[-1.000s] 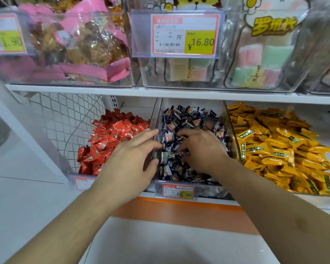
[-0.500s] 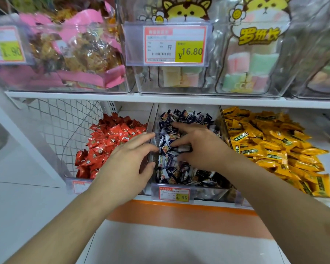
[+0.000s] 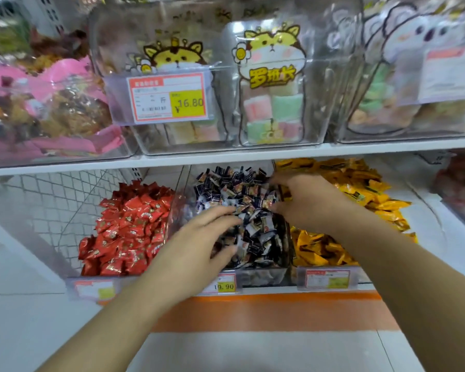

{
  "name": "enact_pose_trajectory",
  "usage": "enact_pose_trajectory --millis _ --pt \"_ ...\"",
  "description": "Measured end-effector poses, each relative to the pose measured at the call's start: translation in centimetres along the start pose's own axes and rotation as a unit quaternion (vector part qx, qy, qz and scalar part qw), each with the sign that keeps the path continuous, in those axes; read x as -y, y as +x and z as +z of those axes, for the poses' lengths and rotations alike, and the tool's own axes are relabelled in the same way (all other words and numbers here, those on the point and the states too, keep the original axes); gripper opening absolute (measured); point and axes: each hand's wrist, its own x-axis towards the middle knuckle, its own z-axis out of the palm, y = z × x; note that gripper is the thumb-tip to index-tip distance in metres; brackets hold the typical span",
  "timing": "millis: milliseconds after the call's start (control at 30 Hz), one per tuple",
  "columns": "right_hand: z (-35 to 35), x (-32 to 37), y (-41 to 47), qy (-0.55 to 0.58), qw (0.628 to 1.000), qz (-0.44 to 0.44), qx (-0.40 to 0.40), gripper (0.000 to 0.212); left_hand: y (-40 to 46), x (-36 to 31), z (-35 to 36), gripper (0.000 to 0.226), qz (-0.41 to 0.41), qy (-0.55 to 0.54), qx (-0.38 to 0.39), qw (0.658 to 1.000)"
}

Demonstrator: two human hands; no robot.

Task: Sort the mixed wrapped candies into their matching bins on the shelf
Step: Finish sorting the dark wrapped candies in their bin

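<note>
Three clear bins stand side by side on the lower shelf. The left one holds red wrapped candies (image 3: 126, 226), the middle one dark blue wrapped candies (image 3: 239, 189), the right one yellow wrapped candies (image 3: 360, 194). My left hand (image 3: 196, 245) lies with straight fingers on the dark candies at the front of the middle bin (image 3: 263, 277). My right hand (image 3: 309, 202) reaches to that bin's back right corner, where finger and thumb pinch a small yellow-brown candy (image 3: 284, 192). The view is blurred there.
The upper shelf (image 3: 253, 154) carries clear bins of bagged snacks, with a 16.80 price tag (image 3: 169, 96). Price tags line the lower bins' fronts. A wire mesh panel (image 3: 51, 205) closes the shelf's left end. An orange strip (image 3: 266, 312) runs below.
My right hand has moved from the middle of the dark candies to the bin's back right corner. My left hand has slid right onto the dark candies. The view has tilted up.
</note>
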Motion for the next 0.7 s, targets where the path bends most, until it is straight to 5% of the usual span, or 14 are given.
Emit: enact_pose_trajectory --millis 167,300,700 --pt "0.5 0.0 0.8 0.013 1.0 -0.009 -0.016 0.05 5.7 -0.5 4.2 0.086 -0.021 -0.008 0.114 0.993" --pt "0.3 -0.7 0.8 0.026 0.999 -0.023 -0.006 0.049 7.4 0.6 6.0 0.102 -0.037 0.01 0.119 0.992" --pt "0.1 -1.6 0.7 0.035 0.999 -0.036 0.018 0.053 7.1 2.4 4.8 0.064 0.026 0.22 0.078 0.972"
